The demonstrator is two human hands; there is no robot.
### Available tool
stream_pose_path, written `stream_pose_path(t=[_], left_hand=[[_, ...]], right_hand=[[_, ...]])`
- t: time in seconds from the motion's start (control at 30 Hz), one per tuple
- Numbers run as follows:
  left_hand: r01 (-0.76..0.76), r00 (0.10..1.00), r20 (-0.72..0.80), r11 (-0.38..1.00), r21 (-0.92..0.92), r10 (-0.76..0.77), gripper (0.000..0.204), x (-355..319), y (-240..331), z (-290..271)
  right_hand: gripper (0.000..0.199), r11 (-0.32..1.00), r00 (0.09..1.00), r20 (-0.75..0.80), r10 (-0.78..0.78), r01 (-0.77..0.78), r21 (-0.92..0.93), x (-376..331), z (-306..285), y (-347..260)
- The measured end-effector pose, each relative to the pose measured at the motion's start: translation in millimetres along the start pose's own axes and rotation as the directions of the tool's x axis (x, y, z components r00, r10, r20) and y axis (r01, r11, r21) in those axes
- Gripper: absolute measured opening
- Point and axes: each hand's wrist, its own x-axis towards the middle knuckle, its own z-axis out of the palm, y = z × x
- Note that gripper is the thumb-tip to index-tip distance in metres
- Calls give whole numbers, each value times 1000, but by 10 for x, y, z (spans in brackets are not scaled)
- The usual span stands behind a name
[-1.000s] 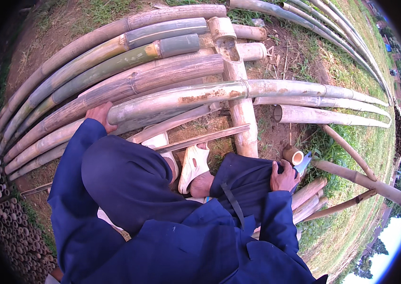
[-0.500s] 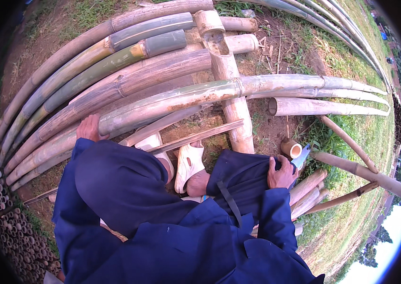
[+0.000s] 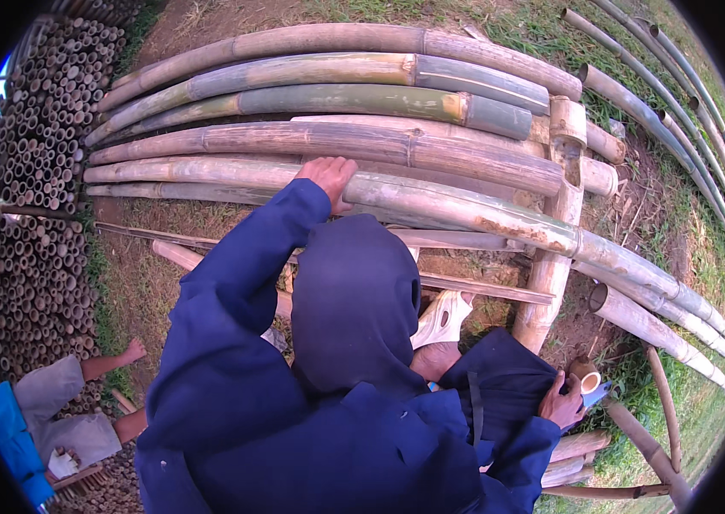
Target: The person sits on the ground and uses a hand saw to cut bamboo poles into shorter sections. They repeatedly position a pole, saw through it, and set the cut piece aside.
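Bamboo pole: pale, weathered, the long culm [image 3: 465, 210] runs from nine o'clock across to four o'clock over a stack of thicker poles [image 3: 337, 94], propped on an upright bamboo post [image 3: 551, 257].
Left hand: your left hand [image 3: 328, 178] lies flat on top of that culm at about twelve o'clock, fingers together and pressed down, not wrapped around it.
Right hand: your right hand [image 3: 561, 403] sits at four o'clock by your knee, fingers curled on a short bamboo offcut [image 3: 585, 377] with a blue-handled tool [image 3: 600, 396] just beside it; you cannot tell whether the grip takes in the tool.
Feet: a pale sandal [image 3: 441, 319] rests near a thin slat [image 3: 482, 289].
Nearby: another person [image 3: 62, 411] crouches at eight o'clock beside stacked bamboo ends [image 3: 28, 214].
Risk: the round culm could roll off the post, as a flat palm holds it weakly; it would slide toward your foot. The tool is near your knee, so a slip could nick you.
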Motion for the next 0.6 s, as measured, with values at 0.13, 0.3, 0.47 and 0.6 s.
stream_pose_path(t=[0.13,0.3,0.47,0.6], left_hand=[[14,999,47,1000,15,-14,68,-27,-42,40],[27,993,117,999,20,-29,66,64,-33,-16],[37,990,135,999,12,-38,63,104,-20,-31],[36,989,147,999,-13,-34,64,98,-18,-59]], right_hand=[[48,1000,999,33,5,-5,-13,0,-89,-43],[49,999,999,37,33,-32,-25,-10,-77,-66],[48,1000,998,50,25,-25,3,8,-55,-24],[48,1000,999,48,5,-5,-17,29,-46,6]])
